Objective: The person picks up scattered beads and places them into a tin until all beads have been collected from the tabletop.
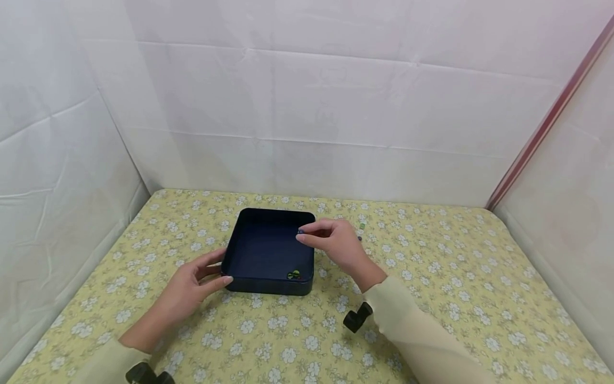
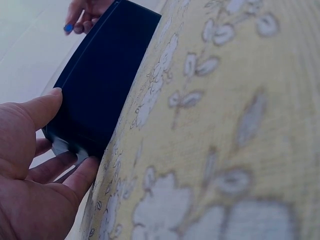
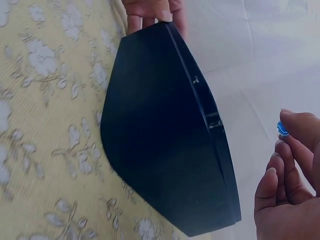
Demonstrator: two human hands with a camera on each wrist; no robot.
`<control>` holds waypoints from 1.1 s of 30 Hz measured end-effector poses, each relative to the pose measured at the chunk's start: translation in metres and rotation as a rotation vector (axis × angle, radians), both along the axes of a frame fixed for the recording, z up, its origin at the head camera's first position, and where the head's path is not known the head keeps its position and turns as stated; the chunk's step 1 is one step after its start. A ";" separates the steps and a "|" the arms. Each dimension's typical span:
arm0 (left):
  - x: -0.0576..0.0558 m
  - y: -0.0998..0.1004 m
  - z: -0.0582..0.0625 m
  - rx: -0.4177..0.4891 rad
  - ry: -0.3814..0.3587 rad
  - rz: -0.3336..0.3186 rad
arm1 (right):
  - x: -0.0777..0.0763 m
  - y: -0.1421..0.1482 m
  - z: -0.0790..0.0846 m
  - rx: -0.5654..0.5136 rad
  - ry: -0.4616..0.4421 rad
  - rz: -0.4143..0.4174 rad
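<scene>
A shallow dark blue box point(image 1: 266, 288) with rounded corners sits on the flowered cloth. My left hand point(image 1: 192, 282) grips its near left corner, thumb on the rim and fingers against the side, as the left wrist view confirms. Over the box's right edge, my right hand point(image 1: 336, 245) pinches a small blue bead point(image 3: 283, 128) with pale wavy stripes between thumb and forefinger. Several small green and dark pieces point(image 1: 293, 274) lie inside the box by its near right corner.
Right of the box, a small green square piece point(image 1: 362, 226) and a tiny dark piece point(image 1: 360, 239) lie on the yellow flowered tablecloth point(image 1: 441, 298). White sheeting point(image 1: 307, 96) stands behind and at both sides of the table.
</scene>
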State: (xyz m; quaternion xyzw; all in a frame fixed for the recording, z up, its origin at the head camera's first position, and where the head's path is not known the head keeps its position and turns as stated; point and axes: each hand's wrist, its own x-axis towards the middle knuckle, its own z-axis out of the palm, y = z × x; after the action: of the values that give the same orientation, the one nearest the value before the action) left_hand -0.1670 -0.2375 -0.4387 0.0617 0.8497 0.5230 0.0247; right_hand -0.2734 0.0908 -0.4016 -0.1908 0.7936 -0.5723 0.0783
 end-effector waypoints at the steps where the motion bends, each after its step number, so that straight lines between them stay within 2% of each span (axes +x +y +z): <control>1: 0.000 0.000 0.000 0.002 0.000 0.000 | 0.000 -0.002 0.001 0.000 0.003 0.003; 10: 0.000 -0.001 -0.001 0.003 0.010 -0.005 | -0.003 -0.018 0.003 -0.031 -0.008 0.036; 27: -0.001 -0.001 -0.002 0.002 0.001 -0.010 | -0.005 -0.042 0.003 -0.031 -0.052 0.021; 33: -0.001 0.000 -0.001 0.005 -0.005 -0.004 | -0.009 -0.051 0.001 -0.018 -0.041 0.005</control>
State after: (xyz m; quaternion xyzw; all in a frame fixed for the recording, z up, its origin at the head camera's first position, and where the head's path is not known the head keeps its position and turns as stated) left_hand -0.1680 -0.2377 -0.4398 0.0623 0.8482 0.5253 0.0277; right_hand -0.2828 0.0394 -0.4003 -0.1815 0.7863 -0.5830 0.0944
